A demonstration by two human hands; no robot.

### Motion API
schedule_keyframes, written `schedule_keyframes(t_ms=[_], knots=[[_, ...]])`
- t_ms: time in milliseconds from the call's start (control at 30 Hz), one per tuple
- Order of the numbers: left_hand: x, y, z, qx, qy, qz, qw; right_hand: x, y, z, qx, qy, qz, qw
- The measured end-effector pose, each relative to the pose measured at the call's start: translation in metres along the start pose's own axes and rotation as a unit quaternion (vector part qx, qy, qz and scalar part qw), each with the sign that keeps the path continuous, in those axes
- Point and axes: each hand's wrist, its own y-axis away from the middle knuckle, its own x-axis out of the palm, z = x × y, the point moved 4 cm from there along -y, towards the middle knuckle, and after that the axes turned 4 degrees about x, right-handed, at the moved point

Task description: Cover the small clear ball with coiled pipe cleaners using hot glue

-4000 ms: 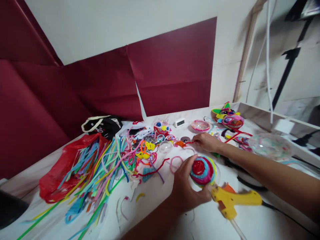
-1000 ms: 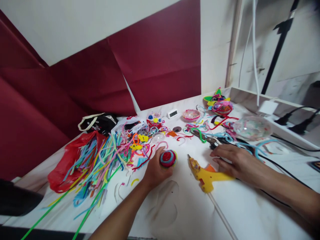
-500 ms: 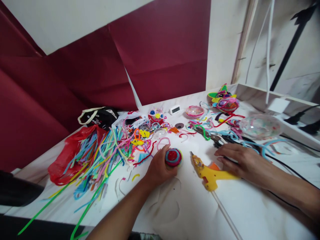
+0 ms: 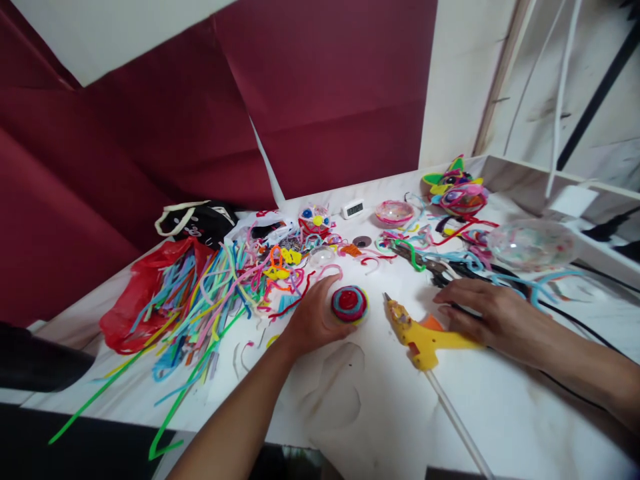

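My left hand [image 4: 313,317] curls around a small round piece wound in rings of red and blue pipe cleaner [image 4: 349,303], its thumb along the near side. A pale, partly see-through rim shows around that piece. Just right of it, a yellow glue gun [image 4: 423,339] lies on its side, nozzle pointing away, with a long clear glue stick [image 4: 457,420] out of its back. My right hand [image 4: 493,323] rests over the end of the gun's handle, fingers loosely stretched and apart. Whether its palm touches the handle is hidden.
Many loose pipe cleaners [image 4: 220,287] spill from a red plastic bag [image 4: 135,300] on the left. Behind are a decorated ball [image 4: 315,220], a small digital clock [image 4: 353,209] and a clear bowl [image 4: 395,213]. Pliers [image 4: 437,270], a clear dome [image 4: 533,243] and black cables [image 4: 580,330] lie right.
The view has shifted slightly, so most things sit a little higher and farther right. The wound piece now shows its top more squarely. The right hand stays by the glue gun's handle.
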Motion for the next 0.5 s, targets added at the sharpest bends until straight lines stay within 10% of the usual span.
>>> schedule_keyframes(t_ms=[500], knots=[[-0.076,0.019,0.071,-0.206,-0.168,-0.320,0.909,0.003,0.002,-0.007,-0.042,0.011,-0.061,0.997]])
